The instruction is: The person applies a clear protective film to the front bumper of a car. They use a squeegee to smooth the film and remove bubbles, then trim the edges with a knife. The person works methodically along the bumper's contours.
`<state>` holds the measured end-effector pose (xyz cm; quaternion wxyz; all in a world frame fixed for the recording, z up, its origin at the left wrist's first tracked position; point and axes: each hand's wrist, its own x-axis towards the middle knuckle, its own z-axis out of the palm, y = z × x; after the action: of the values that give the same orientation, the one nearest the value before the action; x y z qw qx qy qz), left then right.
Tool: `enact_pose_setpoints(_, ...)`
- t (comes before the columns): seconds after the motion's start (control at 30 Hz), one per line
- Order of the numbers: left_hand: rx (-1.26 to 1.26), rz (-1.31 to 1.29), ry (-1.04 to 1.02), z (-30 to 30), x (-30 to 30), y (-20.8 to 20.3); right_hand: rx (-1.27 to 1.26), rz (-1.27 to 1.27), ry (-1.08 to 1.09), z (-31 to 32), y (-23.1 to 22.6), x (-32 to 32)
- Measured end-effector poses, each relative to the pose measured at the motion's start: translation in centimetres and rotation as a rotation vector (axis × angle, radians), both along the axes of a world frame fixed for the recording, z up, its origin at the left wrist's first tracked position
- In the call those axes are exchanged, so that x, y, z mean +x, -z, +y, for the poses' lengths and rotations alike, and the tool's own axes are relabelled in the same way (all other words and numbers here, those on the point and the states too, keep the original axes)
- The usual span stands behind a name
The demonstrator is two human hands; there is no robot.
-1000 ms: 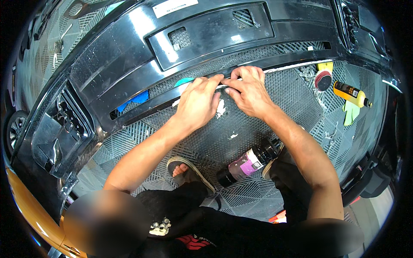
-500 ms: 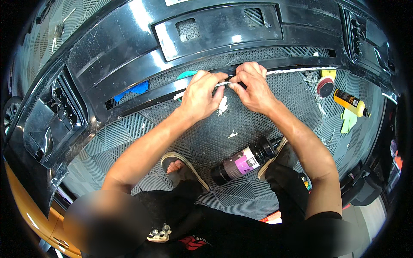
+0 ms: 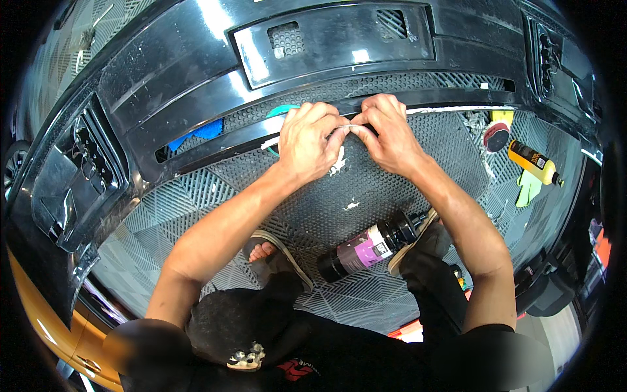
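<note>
A large black car bumper [image 3: 173, 81] spans the upper view. My left hand [image 3: 307, 140] pinches a thin white strip [image 3: 346, 126] between thumb and fingertips at the bumper's near edge. Close beside it, my right hand [image 3: 390, 137] pinches the same strip, its fingers curled over the edge. Only a short piece of strip shows between the two thumbs. A loose white end [image 3: 270, 142] sticks out left of my left hand. To the right, a white line [image 3: 457, 109] runs along the edge. Behind my left hand a green ring-shaped thing [image 3: 283, 110] is partly hidden.
A black bottle with a purple label [image 3: 364, 249] lies between my feet. At right are a polishing pad [image 3: 496, 136], a yellow bottle [image 3: 532, 160] and a pale green glove [image 3: 528, 188]. A blue cloth [image 3: 199, 134] shows through the bumper slot. White scraps [image 3: 351, 205] lie on the mat.
My hands have drawn slightly closer together, so less of the white strip shows between them, and it lies more level. Both keep their pinch. The view has shifted a little.
</note>
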<state>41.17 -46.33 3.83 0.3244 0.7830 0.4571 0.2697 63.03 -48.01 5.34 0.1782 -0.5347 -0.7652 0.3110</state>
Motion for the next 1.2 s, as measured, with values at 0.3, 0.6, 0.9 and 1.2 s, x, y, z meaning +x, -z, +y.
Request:
enact_pose_setpoints(0.3, 0.022, 0.023, -0.008, -0.3, 0.1, 0.3, 0.012, 0.044, -0.024, 0.8, -0.1, 0.3)
enact_pose_setpoints(0.6, 0.063, 0.054, 0.017, -0.2, 0.2, 0.6, 0.012, 0.047, 0.008, 0.7, -0.3, 0.3)
enact_pose_setpoints(0.9, 0.023, 0.056, -0.039, -0.4, 0.6, 0.5, -0.049, 0.098, 0.070, 0.5, 0.1, 0.5)
enact_pose_setpoints(1.2, -0.007, 0.111, 0.044, -0.3, -0.3, -1.2, -0.133, 0.082, 0.080, 1.3, -0.4, 0.5)
